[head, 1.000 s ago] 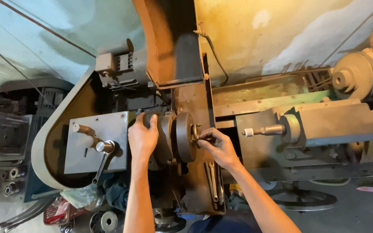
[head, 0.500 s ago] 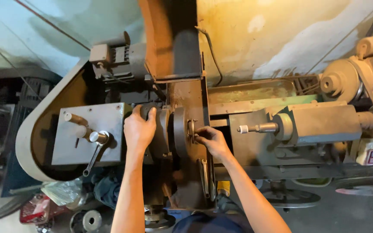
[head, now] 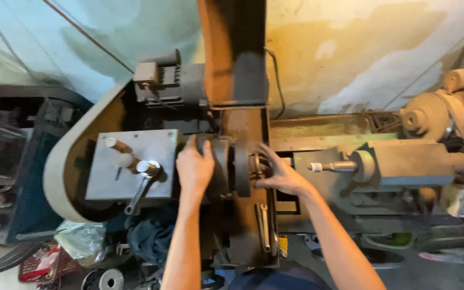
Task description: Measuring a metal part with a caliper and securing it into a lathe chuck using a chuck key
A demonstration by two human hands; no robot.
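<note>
I look down on an old lathe. My left hand (head: 194, 167) lies over the left side of the round dark chuck (head: 231, 166), palm on its rim. My right hand (head: 279, 176) reaches to the chuck's right face, fingers curled at the jaws (head: 257, 164); what they pinch is hidden. The grey headstock box (head: 135, 164) with its levers sits just left of my left hand. The tailstock (head: 404, 164) with its pointed centre (head: 328, 167) stands to the right of my right hand, apart from it.
A wide drive belt (head: 234, 48) runs up from the chuck area. A wrench (head: 140, 190) hangs on the headstock front. Another wrench (head: 264, 225) lies on the carriage below the chuck. Rags, a plastic bag (head: 79, 241) and metal parts lie at the lower left.
The view has shifted slightly, so the machine sits a little lower and to the right in the picture. Both hands stay on the chuck; the right fingers have moved slightly at the jaws.
</note>
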